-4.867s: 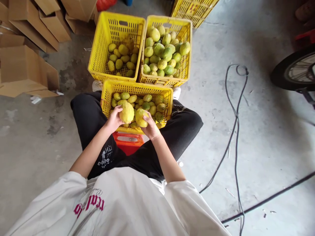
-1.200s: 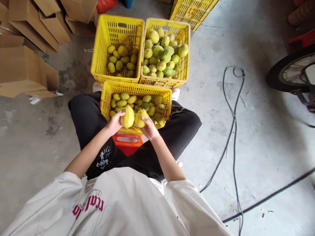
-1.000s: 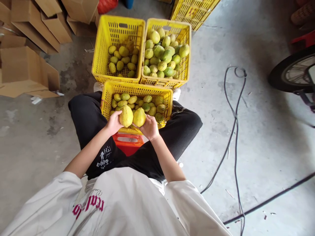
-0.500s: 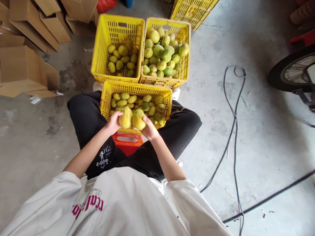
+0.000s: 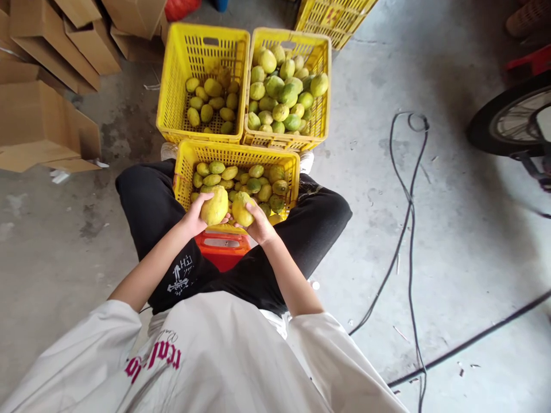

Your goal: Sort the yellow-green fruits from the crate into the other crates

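Note:
I sit with a yellow crate (image 5: 186,167) of yellow-green mangoes between my knees, on top of a red stool (image 5: 222,250). My left hand (image 5: 193,216) is closed round a large yellow mango (image 5: 214,207). My right hand (image 5: 259,224) grips a second, smaller mango (image 5: 241,210). The two fruits touch each other above the crate's near edge. Beyond it stand two more yellow crates: the left one (image 5: 174,92) is partly filled with small mangoes, the right one (image 5: 323,109) is heaped with bigger green ones.
Flattened and folded cardboard boxes (image 5: 41,109) lie on the concrete floor at the left. A black cable (image 5: 411,206) snakes over the floor at the right. A wheel (image 5: 508,123) shows at the right edge. Another yellow crate (image 5: 331,14) stands at the top.
Both hands kept their mangoes throughout, turning them a little. In the last half second the left mango has tilted and sunk slightly toward the crate's near edge.

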### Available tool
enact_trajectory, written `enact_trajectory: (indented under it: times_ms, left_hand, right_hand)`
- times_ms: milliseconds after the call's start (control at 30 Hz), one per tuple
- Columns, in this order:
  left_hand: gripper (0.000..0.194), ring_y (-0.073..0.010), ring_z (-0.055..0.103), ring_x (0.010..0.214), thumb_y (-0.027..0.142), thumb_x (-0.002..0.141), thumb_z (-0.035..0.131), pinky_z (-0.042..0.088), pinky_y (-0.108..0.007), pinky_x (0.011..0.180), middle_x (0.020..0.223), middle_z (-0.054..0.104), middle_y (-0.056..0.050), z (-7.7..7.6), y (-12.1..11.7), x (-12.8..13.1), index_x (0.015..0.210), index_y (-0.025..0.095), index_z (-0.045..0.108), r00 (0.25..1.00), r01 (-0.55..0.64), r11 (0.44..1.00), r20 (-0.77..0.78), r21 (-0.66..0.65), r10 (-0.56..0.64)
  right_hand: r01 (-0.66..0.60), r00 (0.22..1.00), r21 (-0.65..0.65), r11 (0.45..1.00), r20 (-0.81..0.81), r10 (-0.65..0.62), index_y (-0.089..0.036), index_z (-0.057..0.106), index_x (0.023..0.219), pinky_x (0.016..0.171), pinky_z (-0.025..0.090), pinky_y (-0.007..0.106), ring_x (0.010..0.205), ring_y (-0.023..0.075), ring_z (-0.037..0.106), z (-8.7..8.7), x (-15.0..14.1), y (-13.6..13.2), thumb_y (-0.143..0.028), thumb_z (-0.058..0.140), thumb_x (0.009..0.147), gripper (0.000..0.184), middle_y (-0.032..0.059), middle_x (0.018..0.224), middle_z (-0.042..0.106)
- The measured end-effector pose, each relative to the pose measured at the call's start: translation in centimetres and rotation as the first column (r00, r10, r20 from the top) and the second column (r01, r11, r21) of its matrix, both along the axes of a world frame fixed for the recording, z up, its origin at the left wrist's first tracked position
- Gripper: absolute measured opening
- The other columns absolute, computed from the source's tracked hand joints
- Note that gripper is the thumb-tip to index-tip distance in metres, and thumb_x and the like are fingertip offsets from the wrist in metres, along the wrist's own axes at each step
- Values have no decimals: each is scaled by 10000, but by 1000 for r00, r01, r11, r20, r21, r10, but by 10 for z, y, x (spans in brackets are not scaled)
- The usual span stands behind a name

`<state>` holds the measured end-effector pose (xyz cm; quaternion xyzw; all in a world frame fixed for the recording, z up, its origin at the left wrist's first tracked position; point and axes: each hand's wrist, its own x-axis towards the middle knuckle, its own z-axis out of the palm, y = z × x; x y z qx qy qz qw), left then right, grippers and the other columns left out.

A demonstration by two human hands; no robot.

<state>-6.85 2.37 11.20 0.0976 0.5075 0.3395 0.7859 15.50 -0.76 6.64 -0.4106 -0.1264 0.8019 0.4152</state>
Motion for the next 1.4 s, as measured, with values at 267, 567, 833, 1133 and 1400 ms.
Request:
enact_trajectory:
  times_ms: [267,567,833,1133,1400]
  left_hand:
    - [625,-475,986,1230,418,965,844,862,-547,971,1088,956,-121,3,0,1,1557,218,851,1000,29,999,1,-15,-29]
    - [585,-499,976,1262,394,926,909,859,-560,980,1117,944,-125,3,-1,0,1486,228,862,1000,14,999,-22,-29,-14]
    - [487,-471,979,1258,350,944,873,840,-561,1025,1114,935,-107,2,-2,-2,1417,236,854,995,32,998,-89,-63,-37]
    - [517,-471,977,1216,437,969,868,857,-546,976,1089,935,-105,1,1,0,1447,239,853,998,-53,996,-48,-70,50]
    - [444,-406,997,1049,396,1109,736,863,-468,826,1029,908,-96,28,9,11,1507,216,813,981,-171,958,-130,-230,144]
  right_hand:
    - [72,996,-10,997,-55,-72,-350,770,1328,1099,832,612,1492,430,860,7,-5,4,-485,786,842,504,60,1364,951]
    - [121,988,-9,993,93,-120,-320,830,1273,1154,800,517,1521,408,853,3,-6,2,-552,978,914,452,77,1189,944]
    - [15,997,-7,1000,73,-14,-325,831,1300,1186,786,491,1394,373,901,3,-2,0,-523,1028,899,489,31,1223,961]
    - [100,995,-111,989,13,-99,-308,798,1257,852,824,415,1200,355,926,-7,0,4,-400,837,896,375,41,1214,959]
    - [154,985,-241,958,-39,-168,-242,764,1289,447,558,244,785,282,881,-2,4,11,-592,782,1143,380,69,907,874]
